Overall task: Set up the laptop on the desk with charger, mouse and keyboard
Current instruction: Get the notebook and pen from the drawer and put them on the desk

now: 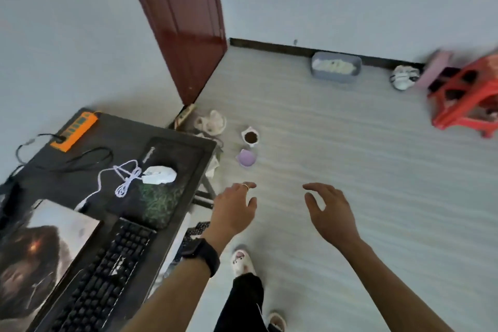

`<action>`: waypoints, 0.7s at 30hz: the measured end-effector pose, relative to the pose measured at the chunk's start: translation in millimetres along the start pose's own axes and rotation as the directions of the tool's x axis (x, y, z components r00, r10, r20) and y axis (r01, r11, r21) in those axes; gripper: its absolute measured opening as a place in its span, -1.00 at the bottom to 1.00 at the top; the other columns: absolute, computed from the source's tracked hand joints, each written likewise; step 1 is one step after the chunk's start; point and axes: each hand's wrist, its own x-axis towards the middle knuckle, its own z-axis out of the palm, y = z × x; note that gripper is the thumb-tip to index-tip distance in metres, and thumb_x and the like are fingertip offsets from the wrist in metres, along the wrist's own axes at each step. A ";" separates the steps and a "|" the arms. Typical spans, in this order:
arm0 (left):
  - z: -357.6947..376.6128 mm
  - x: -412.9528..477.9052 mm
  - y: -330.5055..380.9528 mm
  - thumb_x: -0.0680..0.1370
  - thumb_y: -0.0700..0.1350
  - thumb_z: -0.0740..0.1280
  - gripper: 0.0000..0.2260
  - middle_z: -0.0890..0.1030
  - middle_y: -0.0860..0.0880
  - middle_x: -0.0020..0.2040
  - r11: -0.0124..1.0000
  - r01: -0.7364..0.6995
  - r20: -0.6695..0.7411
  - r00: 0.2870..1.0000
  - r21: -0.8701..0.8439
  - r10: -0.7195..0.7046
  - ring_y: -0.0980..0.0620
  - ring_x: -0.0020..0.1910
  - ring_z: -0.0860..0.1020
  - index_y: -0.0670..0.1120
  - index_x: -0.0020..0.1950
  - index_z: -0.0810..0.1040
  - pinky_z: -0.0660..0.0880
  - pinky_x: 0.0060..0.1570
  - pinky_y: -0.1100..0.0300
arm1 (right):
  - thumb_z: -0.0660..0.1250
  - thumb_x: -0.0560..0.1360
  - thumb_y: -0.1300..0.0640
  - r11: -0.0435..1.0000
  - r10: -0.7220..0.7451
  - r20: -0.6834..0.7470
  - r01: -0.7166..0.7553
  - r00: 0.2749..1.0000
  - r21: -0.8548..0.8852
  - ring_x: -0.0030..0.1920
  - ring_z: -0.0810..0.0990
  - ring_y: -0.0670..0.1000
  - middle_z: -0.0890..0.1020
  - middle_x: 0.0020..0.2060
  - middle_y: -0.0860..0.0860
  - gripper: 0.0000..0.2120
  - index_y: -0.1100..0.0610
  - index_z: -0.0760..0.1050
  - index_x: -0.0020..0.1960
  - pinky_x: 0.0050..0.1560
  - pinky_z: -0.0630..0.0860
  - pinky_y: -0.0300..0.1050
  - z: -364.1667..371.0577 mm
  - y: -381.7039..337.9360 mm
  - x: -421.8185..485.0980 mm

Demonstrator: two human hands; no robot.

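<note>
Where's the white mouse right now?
In the head view's left half, the white mouse sits on the dark mouse pad, beside its bundled cable, beyond the black keyboard.

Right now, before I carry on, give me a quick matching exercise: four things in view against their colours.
Things:
1. mouse
2. power strip
3. keyboard
4. stool

Colours:
A. red
B. orange
C. white
D. black

Pairs: 1-C; 2-B; 3-D; 4-A
</note>
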 end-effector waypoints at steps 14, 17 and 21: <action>26.6 285.2 401.6 0.59 -0.01 0.25 -0.63 0.57 -0.06 0.28 0.669 -0.737 0.190 0.673 0.091 0.715 -0.10 0.26 0.53 0.06 0.41 0.45 0.47 0.20 0.03 | 0.38 0.56 0.12 0.884 0.376 -0.630 -0.467 0.679 0.025 0.22 0.57 0.10 0.63 0.20 -0.03 -0.76 -0.02 0.61 0.21 0.17 0.37 -0.22 -293.3 170.7 116.6; 26.5 314.6 506.6 0.59 -0.02 0.24 -0.63 0.56 -0.06 0.29 0.519 -0.851 0.214 0.523 0.079 0.825 -0.11 0.27 0.52 0.05 0.41 0.44 0.47 0.21 0.01 | 0.36 0.57 0.10 0.842 0.409 -0.736 -0.534 0.539 0.077 0.23 0.55 0.08 0.62 0.21 -0.02 -0.76 -0.02 0.61 0.22 0.18 0.36 -0.22 -361.9 190.3 123.4; 34.5 339.4 631.8 0.57 -0.02 0.28 -0.63 0.57 -0.05 0.27 0.327 -0.943 0.185 0.331 0.056 0.925 -0.12 0.25 0.53 0.06 0.39 0.44 0.49 0.16 0.00 | 0.35 0.57 0.07 0.798 0.411 -0.839 -0.586 0.358 0.141 0.21 0.56 0.11 0.63 0.17 0.01 -0.77 -0.03 0.60 0.22 0.18 0.40 -0.14 -436.7 222.3 131.8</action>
